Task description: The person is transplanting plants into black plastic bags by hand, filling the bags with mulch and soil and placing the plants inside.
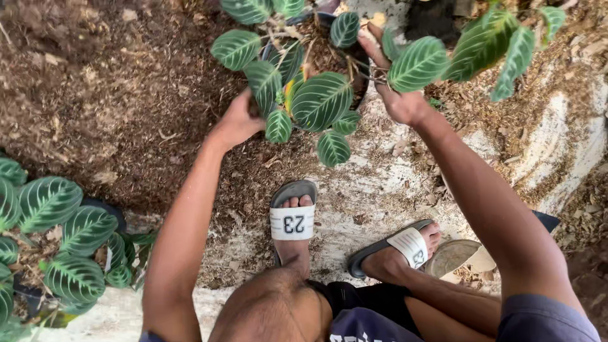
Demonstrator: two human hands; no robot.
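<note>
1. Outdoor ground, seen from above: loose brown potting mix covers the 9-to-12 o'clock area, and a pale, dusty concrete surface runs from centre toward 3 o'clock.
2. Your potted plant, with dark green leaves striped in pale veins, sits at 12 o'clock in a dark pot filled with soil.
3. Your left hand is at the plant's 8 o'clock side, fingers tucked under the leaves. How far it is closed, and whether it grips the pot, cannot be told; the foliage hides the fingers.
4. Your right hand is at the pot's 3 o'clock rim, fingers extended upward along the edge and in contact with it. A full grip cannot be confirmed.
5. A second plant of the same kind stands at 1 o'clock, just beside your right hand.
6. Further matching plants are grouped at 8 o'clock, well apart from both hands.
7. Your feet, in grey slide sandals with white straps, rest on the concrete at 6 o'clock.
</note>
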